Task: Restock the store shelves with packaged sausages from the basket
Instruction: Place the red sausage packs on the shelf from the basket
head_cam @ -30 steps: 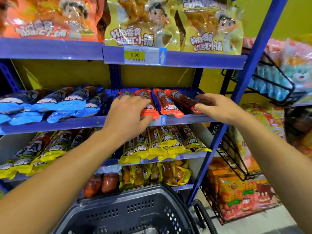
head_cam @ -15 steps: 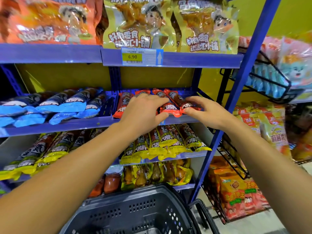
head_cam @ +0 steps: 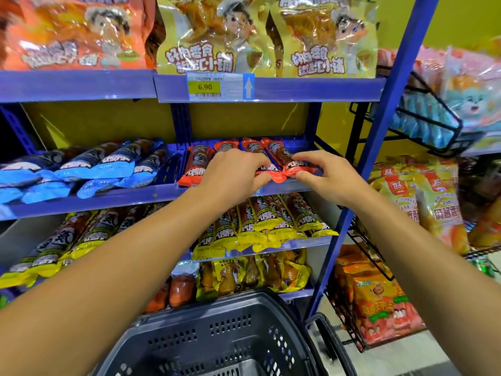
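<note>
Left hand: the left hand (head_cam: 233, 172) lies at the centre of the frame on the row of red-wrapped sausages (head_cam: 282, 161), fingers curled over the near ends of the middle packs and thumb under their front edge, gripping them.
Right hand: the right hand (head_cam: 329, 176) sits just right of the left one; its fingertips (head_cam: 299, 161) and thumb pinch the near end of the rightmost red pack.
Red packs: four in a row on the middle shelf (head_cam: 162, 195), lying side by side, long ends pointing to the back; the leftmost (head_cam: 193, 168) is free of both hands.
Blue packs: blue-wrapped sausages (head_cam: 108, 166) fill the left part of the same shelf, past a divider.
Yellow packs: yellow-wrapped sausages (head_cam: 271, 221) lie on the shelf below, in the centre and lower left of the frame.
Top shelf: large orange and yellow snack bags (head_cam: 217, 36) stand upright across the top of the frame; a price tag (head_cam: 205, 86) reading 6.90 is fixed to the shelf edge beneath them.
Basket: the dark plastic basket (head_cam: 217, 340) is at bottom centre, below both arms; its inside is mostly out of view.
Right side: wire racks (head_cam: 423, 126) holding more snack bags hang beside the blue upright (head_cam: 379, 131).
</note>
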The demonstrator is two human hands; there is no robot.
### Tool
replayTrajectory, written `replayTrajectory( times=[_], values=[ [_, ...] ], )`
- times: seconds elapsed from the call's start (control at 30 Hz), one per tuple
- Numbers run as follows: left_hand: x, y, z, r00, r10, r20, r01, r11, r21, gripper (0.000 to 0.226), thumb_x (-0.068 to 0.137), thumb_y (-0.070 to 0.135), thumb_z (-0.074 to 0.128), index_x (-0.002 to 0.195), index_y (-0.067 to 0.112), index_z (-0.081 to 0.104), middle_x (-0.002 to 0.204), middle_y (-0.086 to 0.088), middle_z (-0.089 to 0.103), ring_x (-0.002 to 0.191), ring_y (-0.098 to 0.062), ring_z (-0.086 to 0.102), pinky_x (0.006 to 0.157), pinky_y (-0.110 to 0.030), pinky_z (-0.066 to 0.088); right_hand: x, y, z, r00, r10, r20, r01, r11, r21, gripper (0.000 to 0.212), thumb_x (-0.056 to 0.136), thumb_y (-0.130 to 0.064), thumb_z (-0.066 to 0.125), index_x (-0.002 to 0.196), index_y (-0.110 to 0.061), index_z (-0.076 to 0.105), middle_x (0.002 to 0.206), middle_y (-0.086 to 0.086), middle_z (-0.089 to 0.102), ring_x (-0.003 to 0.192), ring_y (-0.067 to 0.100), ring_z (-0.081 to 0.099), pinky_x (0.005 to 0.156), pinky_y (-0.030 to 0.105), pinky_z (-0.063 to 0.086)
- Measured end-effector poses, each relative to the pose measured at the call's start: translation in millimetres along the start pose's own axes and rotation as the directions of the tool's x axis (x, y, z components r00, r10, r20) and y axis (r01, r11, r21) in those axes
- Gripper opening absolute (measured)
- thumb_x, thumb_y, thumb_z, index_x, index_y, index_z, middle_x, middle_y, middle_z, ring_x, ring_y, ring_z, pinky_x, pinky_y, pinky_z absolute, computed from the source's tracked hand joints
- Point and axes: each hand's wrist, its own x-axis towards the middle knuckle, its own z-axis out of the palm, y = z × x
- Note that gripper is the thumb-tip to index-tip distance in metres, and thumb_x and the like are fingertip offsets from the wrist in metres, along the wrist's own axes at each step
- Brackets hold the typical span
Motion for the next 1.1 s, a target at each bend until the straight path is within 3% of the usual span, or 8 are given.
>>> replayTrajectory(
  times=[0.13, 0.33, 0.43, 0.63, 1.1],
  values=[
    [-3, 0, -7, 1.0, -0.007, 0.025, 0.007, 1.0, 0.023, 0.05, 0.091, 0.052, 0.057, 0.134, 0.027, 0.057, 0.124, -0.003, 0.068, 0.116, -0.028, 0.058, 0.096, -0.042, 0.045, -2, -7, 0, 1.0, -0.009, -0.001, 0.009, 0.999, -0.038, 0.049, 0.092, -0.035, 0.064, 0.138, -0.024, 0.053, 0.138, -0.001, 0.054, 0.128, 0.017, 0.049, 0.104, 0.032, 0.039],
    [-48, -32, -34, 0.985, -0.083, -0.15, 0.084, 0.996, 0.002, 0.054, 0.087, 0.046, 0.054, 0.131, 0.014, 0.061, 0.129, -0.009, 0.064, 0.119, -0.032, 0.057, 0.103, -0.048, 0.042, -9, -32, 18, 0.983, -0.142, -0.115, 0.122, 0.98, -0.16, 0.054, 0.09, -0.036, 0.065, 0.14, -0.019, 0.053, 0.14, 0.004, 0.054, 0.13, 0.025, 0.044, 0.11, 0.037, 0.033],
    [-68, -45, -33, 0.988, -0.142, -0.056, 0.145, 0.988, 0.059, 0.057, 0.091, 0.045, 0.058, 0.139, 0.014, 0.053, 0.142, -0.013, 0.053, 0.131, -0.032, 0.047, 0.111, -0.046, 0.034, -13, -45, 33, 0.964, -0.251, -0.09, 0.211, 0.924, -0.318, 0.054, 0.09, -0.035, 0.063, 0.14, -0.016, 0.053, 0.14, 0.006, 0.054, 0.133, 0.029, 0.044, 0.112, 0.047, 0.03],
    [-75, -41, -18, 0.99, -0.128, 0.065, 0.122, 0.988, 0.091, 0.067, 0.092, 0.053, 0.053, 0.148, 0.018, 0.04, 0.155, -0.01, 0.036, 0.143, -0.029, 0.031, 0.119, -0.038, 0.018, -24, -51, 48, 0.975, -0.216, -0.06, 0.172, 0.89, -0.422, 0.057, 0.09, -0.043, 0.059, 0.143, -0.025, 0.049, 0.145, -0.002, 0.05, 0.142, 0.029, 0.033, 0.118, 0.05, 0.014],
    [-73, -41, -19, 0.985, -0.149, 0.089, 0.149, 0.989, 0.013, 0.066, 0.091, 0.05, 0.058, 0.146, 0.019, 0.041, 0.154, -0.007, 0.037, 0.143, -0.028, 0.028, 0.116, -0.041, 0.024, -19, -56, 41, 0.985, -0.172, 0.003, 0.158, 0.903, -0.398, 0.057, 0.093, -0.04, 0.055, 0.146, -0.023, 0.045, 0.148, 0.0, 0.046, 0.139, 0.025, 0.035, 0.116, 0.045, 0.024]
  ],
)
